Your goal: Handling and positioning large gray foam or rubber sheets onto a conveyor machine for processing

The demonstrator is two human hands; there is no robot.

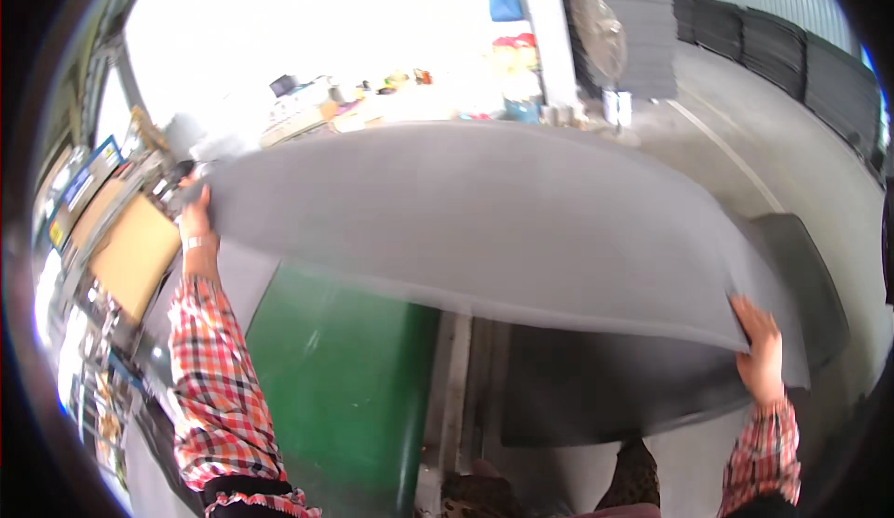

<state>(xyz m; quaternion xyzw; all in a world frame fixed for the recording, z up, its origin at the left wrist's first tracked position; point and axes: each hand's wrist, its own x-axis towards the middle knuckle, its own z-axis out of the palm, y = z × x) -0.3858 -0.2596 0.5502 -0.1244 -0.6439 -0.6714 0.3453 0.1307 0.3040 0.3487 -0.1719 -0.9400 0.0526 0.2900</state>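
Bright light washes out the upper left of the frame, while stacks of dark sheets (629, 29) and a round fan (599, 34) stand on the floor (712, 113) at upper right; in my head view, the only one I have, a large grey sheet (466, 220) spans the middle, bowed and slightly blurred, over a green surface (345, 378) at lower left and a darker sheet (596, 388) at lower right; the left hand (197, 220) pinches its end at middle left, some fingers hidden behind it; the right hand (762, 346) grips the near corner at lower right, fingers together over the edge, its thumb unclear to me; I judge that steady, even tension between both hands would limit sagging, and I would keep each pinch firm without creasing the edge.
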